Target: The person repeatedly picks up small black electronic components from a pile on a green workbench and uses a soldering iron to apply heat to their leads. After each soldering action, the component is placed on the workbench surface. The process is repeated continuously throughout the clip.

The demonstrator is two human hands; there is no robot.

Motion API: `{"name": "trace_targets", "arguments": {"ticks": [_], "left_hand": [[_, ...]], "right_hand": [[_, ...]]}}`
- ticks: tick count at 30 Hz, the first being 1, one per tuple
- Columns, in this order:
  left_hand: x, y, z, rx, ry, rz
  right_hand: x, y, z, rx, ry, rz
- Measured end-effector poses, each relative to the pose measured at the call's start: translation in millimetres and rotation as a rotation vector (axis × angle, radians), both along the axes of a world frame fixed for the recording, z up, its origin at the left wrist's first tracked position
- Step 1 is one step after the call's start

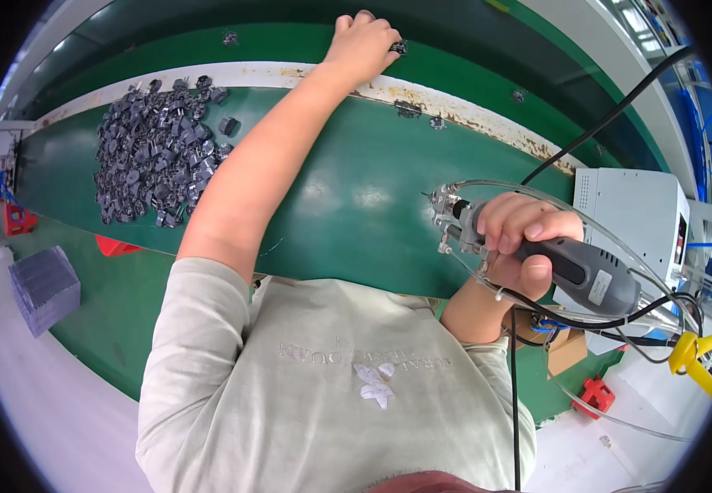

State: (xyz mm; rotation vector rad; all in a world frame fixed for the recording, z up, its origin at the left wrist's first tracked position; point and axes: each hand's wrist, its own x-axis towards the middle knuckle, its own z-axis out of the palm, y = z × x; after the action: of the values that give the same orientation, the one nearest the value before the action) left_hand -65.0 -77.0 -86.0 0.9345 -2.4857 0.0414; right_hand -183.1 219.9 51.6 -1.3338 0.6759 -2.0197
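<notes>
My left hand (362, 48) reaches across the white rail onto the green strip at the far side, with its fingers curled around a small black plastic part (399, 48). Just part of that piece shows beyond the fingertips. Held in front of me at the right, a grey electric screwdriver (590, 275) lies in my closed right hand (520, 234). Its metal head (453, 215) points left above the green tabletop (356, 185), and clear tubes run from it. A big heap of small black parts (154, 156) covers the left of the table.
Single parts lie along the rusty white rail (487, 123) and on the far green strip (455, 70). A light grey box-shaped machine (631, 209) stands at the right. A black cable (607, 115) crosses above the table there. Below it sits an open cardboard box (567, 352).
</notes>
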Motion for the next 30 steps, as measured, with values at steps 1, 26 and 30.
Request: {"name": "trace_targets", "arguments": {"ticks": [1, 26, 30], "left_hand": [[3, 6, 4, 0.034, 0.028, -0.038], [74, 176, 20, 0.49, 0.215, -0.477], [74, 176, 20, 0.495, 0.22, -0.478]], "right_hand": [[-3, 1, 0, 0.008, 0.01, 0.002], [-4, -12, -14, 0.042, 0.062, 0.023], [-3, -12, -14, 0.041, 0.076, 0.003]]}}
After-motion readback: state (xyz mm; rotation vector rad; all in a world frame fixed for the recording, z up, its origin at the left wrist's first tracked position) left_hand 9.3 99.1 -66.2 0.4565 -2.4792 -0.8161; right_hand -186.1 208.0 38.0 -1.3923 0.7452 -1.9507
